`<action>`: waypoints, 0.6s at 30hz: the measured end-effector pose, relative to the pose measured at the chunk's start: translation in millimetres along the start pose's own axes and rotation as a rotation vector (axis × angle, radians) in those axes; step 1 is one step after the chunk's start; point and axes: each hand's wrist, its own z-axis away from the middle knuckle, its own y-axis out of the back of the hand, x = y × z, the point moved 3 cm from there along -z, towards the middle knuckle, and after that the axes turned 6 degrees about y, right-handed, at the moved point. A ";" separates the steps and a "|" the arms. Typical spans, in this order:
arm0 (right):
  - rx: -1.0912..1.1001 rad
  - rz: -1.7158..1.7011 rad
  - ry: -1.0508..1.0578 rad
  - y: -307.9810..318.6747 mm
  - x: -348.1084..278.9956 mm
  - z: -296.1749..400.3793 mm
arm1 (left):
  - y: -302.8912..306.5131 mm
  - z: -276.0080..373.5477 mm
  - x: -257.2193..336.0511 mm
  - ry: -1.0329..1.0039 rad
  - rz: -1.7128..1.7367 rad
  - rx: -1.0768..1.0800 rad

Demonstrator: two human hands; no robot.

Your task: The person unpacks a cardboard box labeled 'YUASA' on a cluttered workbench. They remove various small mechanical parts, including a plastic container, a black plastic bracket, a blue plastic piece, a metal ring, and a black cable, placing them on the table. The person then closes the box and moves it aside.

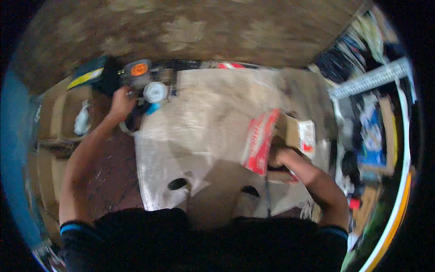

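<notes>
My right hand [280,157] reaches into an open red-and-white cardboard box [260,146], with its fingers hidden inside. An open brown carton flap [293,131] and a white label with red print [306,136] show just beyond that hand. At the far left of the pale woven sheet [204,112], my left hand [123,103] is among blurred dark items. Its fingertips are too blurred to show a grip. Beside it lie a white round roll or lid [155,92], a clear container with an orange label [138,70] and a small blue piece [153,108].
Brown cardboard cartons [51,115] line the left, with a white plastic bag [82,119] on one. A dark box with a yellow strip [85,79] stands behind. On the right, a shelf with a perforated metal bar [370,78] holds packed goods. A patterned brown surface [183,32] spans the far side.
</notes>
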 end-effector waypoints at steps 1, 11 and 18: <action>-0.016 0.035 0.006 -3.1 0.6 -12.3 | -2.4 5.9 -4.5 -0.130 0.154 -0.031; 0.208 0.091 0.111 46.0 -62.2 24.0 | -23.2 43.0 93.8 -0.348 0.137 -0.096; 0.292 0.098 0.046 23.0 -50.5 3.1 | -33.7 60.8 145.5 -0.463 0.180 -0.168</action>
